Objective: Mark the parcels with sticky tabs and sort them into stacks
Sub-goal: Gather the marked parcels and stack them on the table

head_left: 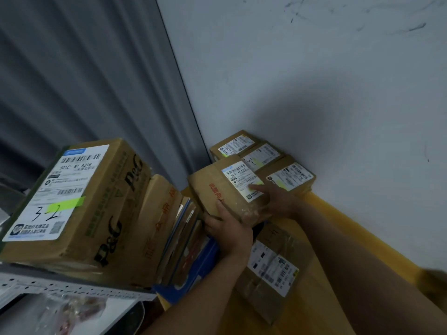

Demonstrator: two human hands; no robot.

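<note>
The large brown cardboard box (72, 201) with the white label and the green sticky tab (65, 204) sits on the metal shelf at my left. It overhangs the shelf's edge, so a knock from my elbow could shift it. Beside it, the row of flat brown parcels (157, 226) leans against that box, and I judge they would slide if I bumped them while pulling back. Under my forearms lies a tape-wrapped brown parcel (273, 269) on the yellow surface (338, 238).

In the corner by the white wall is the stack of small brown labelled cartons (287, 180), and that is where I think this one belongs.

The small brown carton (212, 189) is tilted in the air just beside that stack. My left hand (229, 230) grips its near corner with the thumb on top. My right hand (278, 201) supports the far edge, its forefinger pressed flat on the white shipping label (242, 180). There may be a pale green strip under that fingertip, but I cannot tell for sure. If it is not rubbed down well it may peel off. If I set the carton down crooked, the corner stack could topple.
</note>
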